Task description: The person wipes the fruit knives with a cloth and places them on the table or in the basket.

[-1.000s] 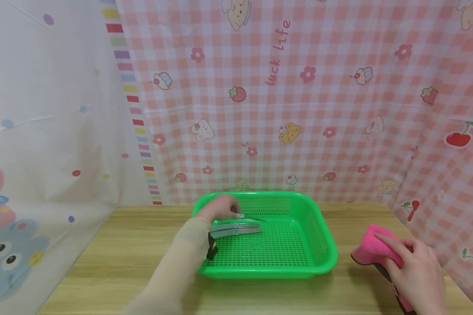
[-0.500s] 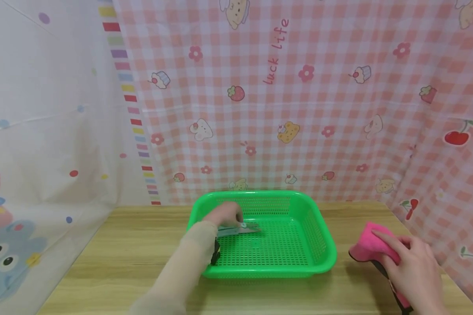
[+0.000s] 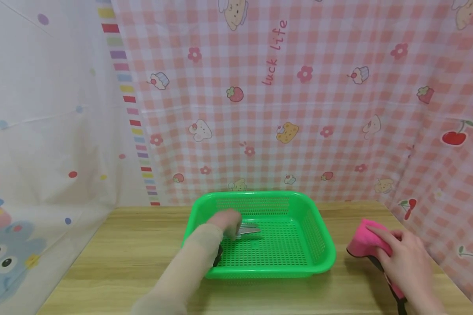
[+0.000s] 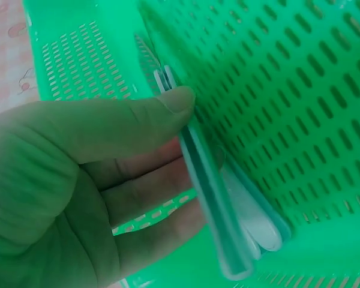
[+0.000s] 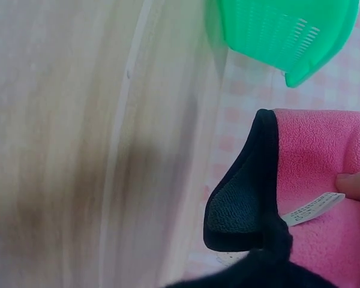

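Note:
My left hand (image 3: 227, 222) is inside the green plastic basket (image 3: 268, 274), toward its left side. In the left wrist view its thumb and fingers pinch the grooved grey-blue handle of a thin-bladed knife (image 4: 210, 192), held close over the basket floor. Under and beside it lie other cutlery pieces (image 4: 261, 219) with similar handles; their metal ends (image 3: 250, 229) show past my fingers in the head view. Off to the right, my right hand (image 3: 407, 260) grips a pink cloth (image 3: 364, 239) with a dark edging and a white label (image 5: 315, 209).
The basket stands on a wooden table (image 3: 126, 258), near the back edge. Behind it hangs a pink checked curtain (image 3: 260, 109), and a white dotted sheet (image 3: 63, 144) hangs at the left. The checked fabric also runs along the right side.
My left hand has lowered the knife and moved slightly toward me, over the cutlery in the basket. My right hand still holds the cloth, in nearly the same place.

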`<state>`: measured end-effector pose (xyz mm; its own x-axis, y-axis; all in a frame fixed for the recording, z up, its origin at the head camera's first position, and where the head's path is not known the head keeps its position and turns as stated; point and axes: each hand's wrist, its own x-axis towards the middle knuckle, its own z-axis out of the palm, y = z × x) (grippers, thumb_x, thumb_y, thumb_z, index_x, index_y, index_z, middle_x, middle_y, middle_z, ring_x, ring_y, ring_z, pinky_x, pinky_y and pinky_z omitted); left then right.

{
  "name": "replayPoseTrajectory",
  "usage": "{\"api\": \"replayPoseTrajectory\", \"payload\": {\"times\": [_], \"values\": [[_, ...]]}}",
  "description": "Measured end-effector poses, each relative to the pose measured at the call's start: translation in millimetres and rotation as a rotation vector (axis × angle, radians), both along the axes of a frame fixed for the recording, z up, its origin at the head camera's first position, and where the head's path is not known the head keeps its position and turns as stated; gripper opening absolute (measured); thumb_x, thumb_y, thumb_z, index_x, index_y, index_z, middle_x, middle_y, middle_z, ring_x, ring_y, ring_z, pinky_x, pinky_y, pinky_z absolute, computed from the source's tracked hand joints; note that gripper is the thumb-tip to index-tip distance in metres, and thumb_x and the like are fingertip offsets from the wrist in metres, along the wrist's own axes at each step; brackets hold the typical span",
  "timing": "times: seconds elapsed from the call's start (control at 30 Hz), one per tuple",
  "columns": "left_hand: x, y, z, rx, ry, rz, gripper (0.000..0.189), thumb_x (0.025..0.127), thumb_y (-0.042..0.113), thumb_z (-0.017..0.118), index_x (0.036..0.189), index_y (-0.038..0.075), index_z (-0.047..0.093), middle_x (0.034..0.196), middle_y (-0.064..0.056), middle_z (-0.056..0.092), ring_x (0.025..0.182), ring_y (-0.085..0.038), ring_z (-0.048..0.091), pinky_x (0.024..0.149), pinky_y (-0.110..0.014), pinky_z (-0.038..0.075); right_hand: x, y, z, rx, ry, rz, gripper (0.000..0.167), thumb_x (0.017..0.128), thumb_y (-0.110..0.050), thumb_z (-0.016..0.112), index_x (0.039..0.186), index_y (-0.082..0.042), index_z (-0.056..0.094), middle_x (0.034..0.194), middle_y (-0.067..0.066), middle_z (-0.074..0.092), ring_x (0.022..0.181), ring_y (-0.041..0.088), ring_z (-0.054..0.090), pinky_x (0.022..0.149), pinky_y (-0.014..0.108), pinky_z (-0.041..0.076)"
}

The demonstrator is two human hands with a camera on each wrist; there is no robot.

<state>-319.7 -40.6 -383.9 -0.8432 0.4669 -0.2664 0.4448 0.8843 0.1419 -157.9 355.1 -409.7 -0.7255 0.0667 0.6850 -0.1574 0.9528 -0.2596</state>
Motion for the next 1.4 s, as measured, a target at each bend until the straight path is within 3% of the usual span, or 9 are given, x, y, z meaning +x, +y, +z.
{"api": "replayPoseTrajectory", "payload": {"times": [0.2, 0.47, 0.7, 0.9, 1.07, 1.4], "values": [[5.9, 2.8, 0.6, -0.053, -0.007, 0.0, 0.021, 0.079, -0.005, 0.074, 0.073, 0.013, 0.065, 0.076, 0.005, 0.06, 0.07, -0.012, 0.054, 0.064, -0.027, 0.051, -6.6, 3.9, -2.7, 0.017, -0.038, -0.012, 0.043, 0.07, -0.002, 0.072, 0.112, -0.014, 0.071, 0.097, 0.022, 0.056, 0.085, 0.043, 0.05, 0.062, 0.057, 0.039], [0.1, -1.0, 1.3, 0.018, -0.012, 0.029, 0.021, 0.076, -0.001, 0.079, 0.073, 0.013, 0.062, 0.075, 0.003, 0.059, 0.07, -0.014, 0.055, 0.063, -0.028, 0.05, -13.4, 9.0, -8.4, 0.04, -0.048, 0.005, 0.046, 0.068, -0.001, 0.075, 0.111, -0.016, 0.071, 0.094, 0.021, 0.056, 0.081, 0.042, 0.05, 0.06, 0.055, 0.038], [1.1, -6.0, 18.4, 0.11, -0.007, 0.013, 0.016, 0.079, 0.011, 0.08, 0.092, 0.009, 0.07, 0.088, 0.002, 0.065, 0.08, -0.015, 0.06, 0.073, -0.033, 0.053, -16.8, 11.9, -9.3, 0.045, -0.132, 0.03, 0.046, 0.071, -0.002, 0.079, 0.114, -0.015, 0.07, 0.097, 0.02, 0.056, 0.086, 0.041, 0.05, 0.065, 0.056, 0.039], [1.7, -10.9, 34.0, 0.15, -0.006, -0.043, 0.026, 0.087, 0.02, 0.077, 0.108, 0.005, 0.071, 0.106, -0.004, 0.069, 0.091, -0.019, 0.065, 0.085, -0.037, 0.053, -20.5, 11.7, -11.3, 0.059, -0.198, 0.059, 0.048, 0.073, -0.004, 0.081, 0.117, -0.018, 0.07, 0.095, 0.017, 0.057, 0.082, 0.037, 0.051, 0.057, 0.049, 0.042], [5.3, -19.2, 45.4, 0.194, 0.006, -0.081, 0.024, 0.089, 0.02, 0.075, 0.108, 0.005, 0.071, 0.11, -0.005, 0.068, 0.1, -0.022, 0.063, 0.088, -0.038, 0.052, -23.8, 12.3, -13.4, 0.054, -0.261, 0.062, 0.046, 0.075, -0.007, 0.08, 0.119, -0.021, 0.07, 0.093, 0.014, 0.058, 0.08, 0.035, 0.054, 0.055, 0.047, 0.042], [23.6, -31.4, 62.4, 0.271, 0.043, -0.118, 0.026, 0.088, 0.021, 0.075, 0.107, 0.004, 0.07, 0.106, -0.007, 0.069, 0.096, -0.021, 0.064, 0.088, -0.037, 0.052, -27.8, 14.6, -13.6, 0.078, -0.456, 0.063, 0.046, 0.078, -0.008, 0.074, 0.124, -0.013, 0.068, 0.092, 0.013, 0.061, 0.081, 0.035, 0.057, 0.056, 0.049, 0.046]]}}
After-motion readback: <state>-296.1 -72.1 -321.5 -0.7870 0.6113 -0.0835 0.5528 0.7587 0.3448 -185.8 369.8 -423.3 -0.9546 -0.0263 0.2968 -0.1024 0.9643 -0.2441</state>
